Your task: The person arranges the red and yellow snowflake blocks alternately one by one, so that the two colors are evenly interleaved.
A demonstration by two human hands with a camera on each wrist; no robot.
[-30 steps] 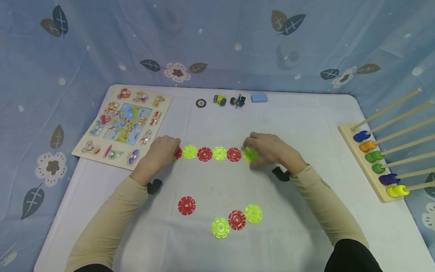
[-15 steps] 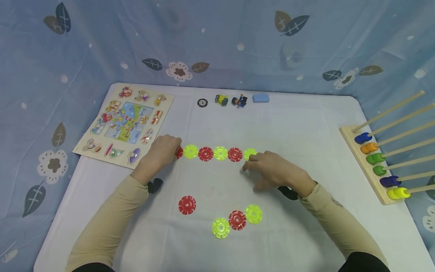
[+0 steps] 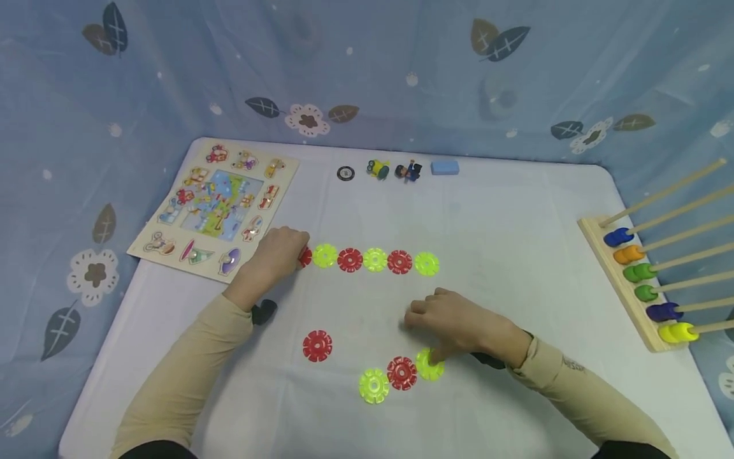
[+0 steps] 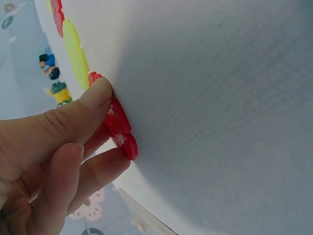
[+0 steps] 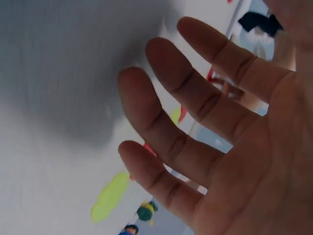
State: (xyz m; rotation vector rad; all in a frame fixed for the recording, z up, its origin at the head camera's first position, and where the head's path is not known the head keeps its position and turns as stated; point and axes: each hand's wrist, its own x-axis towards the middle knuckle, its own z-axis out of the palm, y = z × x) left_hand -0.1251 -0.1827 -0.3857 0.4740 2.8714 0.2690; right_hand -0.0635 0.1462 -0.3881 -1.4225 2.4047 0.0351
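Across the middle of the table runs a row of alternating red and yellow-green notched plastic discs, ending at the right in a yellow-green disc [image 3: 427, 264]. My left hand [image 3: 277, 255] pinches the leftmost red disc [image 4: 119, 125] between thumb and fingers. Below the row, my right hand [image 3: 459, 322] hovers with fingers spread and nothing held, as the right wrist view shows. Its thumb is over the edge of a near yellow-green disc [image 3: 430, 366]; contact cannot be made out. Beside that disc lie a red disc [image 3: 402, 373] and another yellow-green disc [image 3: 374, 386].
A lone red disc [image 3: 317, 345] lies near the front. At the back left is a wooden picture puzzle [image 3: 229, 256]. A black ring [image 3: 346, 173], two small toy figures [image 3: 408, 171] and a blue block [image 3: 445, 167] line the back. A pegged bead rack [image 3: 622, 274] stands right.
My right hand has left the right end of the row and come down toward the near discs. The left hand stays on the leftmost red disc.
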